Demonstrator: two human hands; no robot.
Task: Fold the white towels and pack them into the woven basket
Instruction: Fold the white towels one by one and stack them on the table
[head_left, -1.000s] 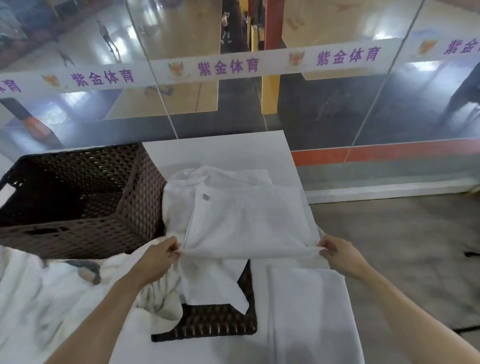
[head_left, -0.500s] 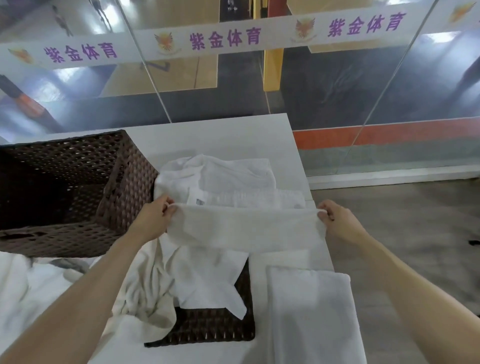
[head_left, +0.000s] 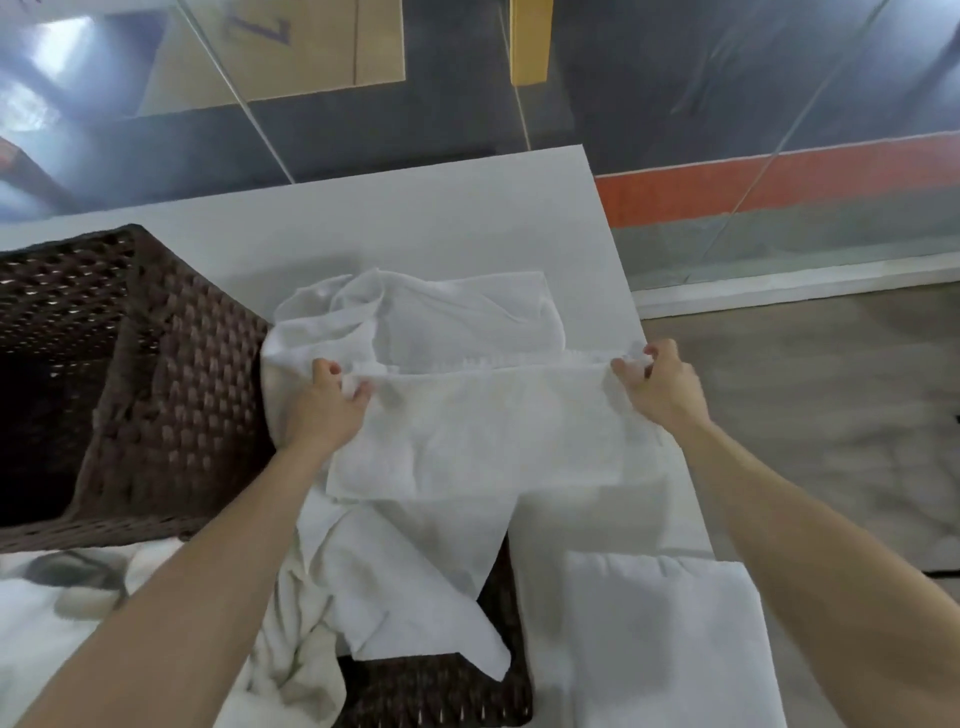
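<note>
A white towel (head_left: 483, 431) lies folded over on the white table (head_left: 415, 218). My left hand (head_left: 327, 410) pinches its far left corner and my right hand (head_left: 660, 384) pinches its far right corner, both at the fold's far edge. The dark brown woven basket (head_left: 171, 410) stands to the left, its inside dark. A crumpled white towel (head_left: 415, 317) sits just beyond my hands. A folded white towel (head_left: 660, 634) lies at the near right. More loose white towels (head_left: 395, 582) hang below the one I hold.
A flat dark woven piece (head_left: 441, 686), perhaps a lid, lies under the loose towels near me. The table's right edge drops to a grey floor (head_left: 831, 415). A glass wall (head_left: 675, 93) stands behind the table. White cloth (head_left: 52, 623) is heaped at the near left.
Both hands carried the towel's near edge away from me and laid it over the far edge, folding the towel in half. The camera tilted downward.
</note>
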